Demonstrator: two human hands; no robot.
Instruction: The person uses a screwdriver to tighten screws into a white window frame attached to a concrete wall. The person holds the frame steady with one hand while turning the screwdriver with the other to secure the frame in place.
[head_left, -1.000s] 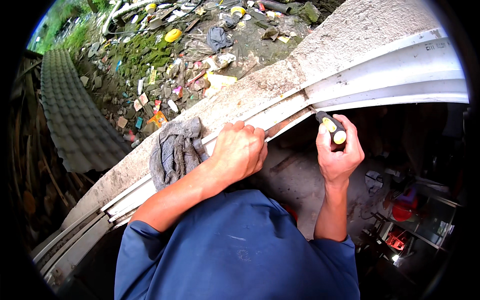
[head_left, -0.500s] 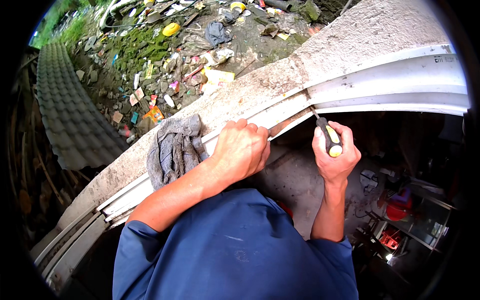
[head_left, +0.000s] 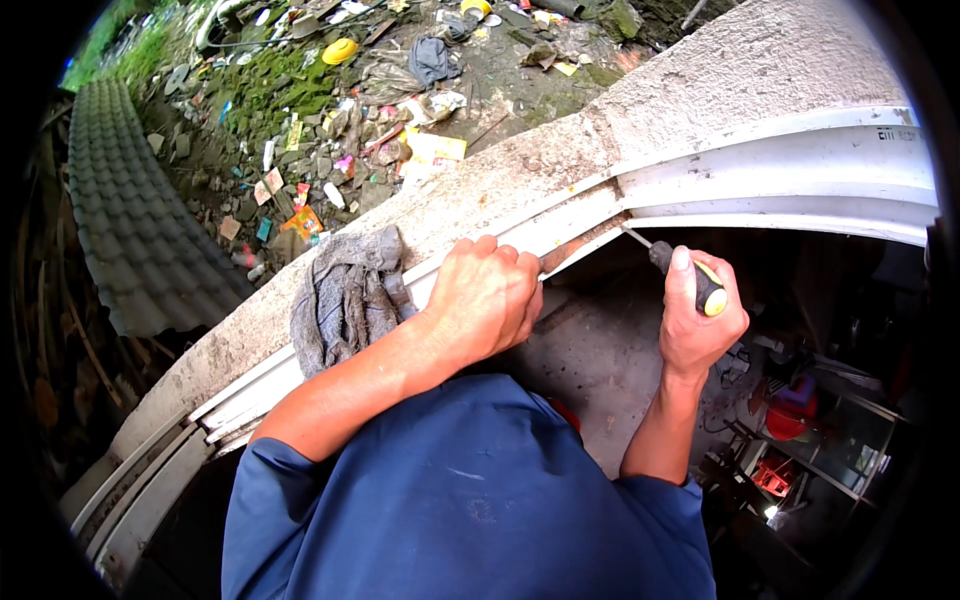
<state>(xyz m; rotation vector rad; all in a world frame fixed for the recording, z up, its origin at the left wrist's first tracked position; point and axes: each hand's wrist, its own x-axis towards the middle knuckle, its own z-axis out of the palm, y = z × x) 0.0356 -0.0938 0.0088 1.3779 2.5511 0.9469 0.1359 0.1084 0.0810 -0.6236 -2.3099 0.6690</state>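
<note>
Screwdriver point(head_left: 661, 257) tip at the white track point(head_left: 588, 208) joint, R hand point(head_left: 703, 328) clamped on the handle.
L hand point(head_left: 480, 297) closed up atop track, L of the tip; underside hidden, can't tell what it grips. Best: blade low & shallow, short light strokes w/ the wrist, L fingers clear of the tip's line b/c a slip could cut. Rag point(head_left: 345, 305) near L wrist.

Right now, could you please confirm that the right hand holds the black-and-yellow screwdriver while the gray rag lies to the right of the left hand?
Not quite: the head view shows the gray rag lying to the left of the left hand. The right hand does hold the black-and-yellow screwdriver.
</note>
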